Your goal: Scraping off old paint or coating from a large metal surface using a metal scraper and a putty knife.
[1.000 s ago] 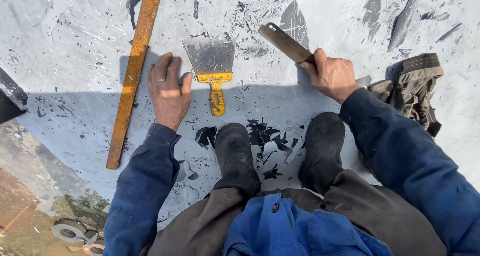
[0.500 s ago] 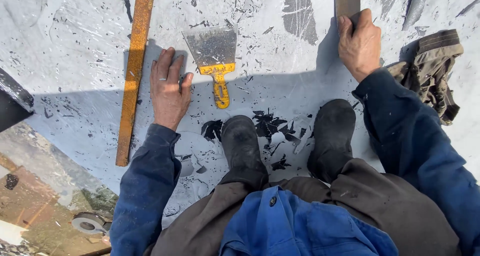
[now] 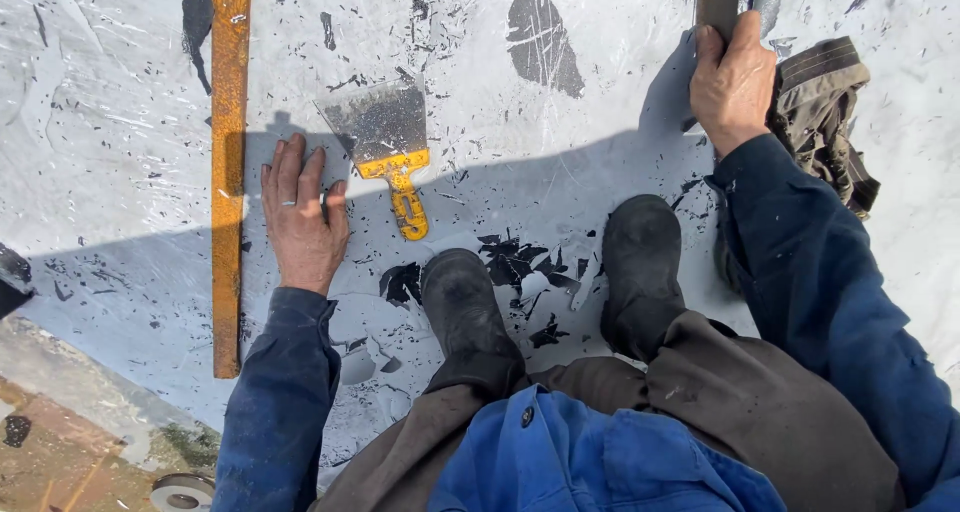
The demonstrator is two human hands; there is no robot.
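Hands first, as I watch from my remote seat: my left hand [image 3: 303, 222] lies flat, fingers spread and stretched out, palm down on the pale painted surface [image 3: 120, 102], gripping nothing. It has stayed planted there over the last second. It sits just right of the long orange straightedge [image 3: 229, 162], which I take as my landmark, with the little finger near the bar's edge.

My right hand [image 3: 732, 84] is curled tight around the handle of a dark flat-bladed scraper [image 3: 717, 2], far right of the straightedge and up at the top edge of view. A second ago that hand was lower and closer to my boots, with the blade angled leftward; now the arm has reached forward and the blade runs out of frame, so I judge a fresh stroke is being taken farther out across the coating.

Between my left hand and the scraper, a little right of the straightedge, a wide putty knife [image 3: 385, 147] with a yellow handle lies loose, untouched.

Counting: two hands, two scraping tools, one straightedge, two dark boots [image 3: 460, 307] amid black flakes [image 3: 520, 262], and one crumpled brown cloth [image 3: 825, 112] beyond the right hand, farthest from the straightedge.
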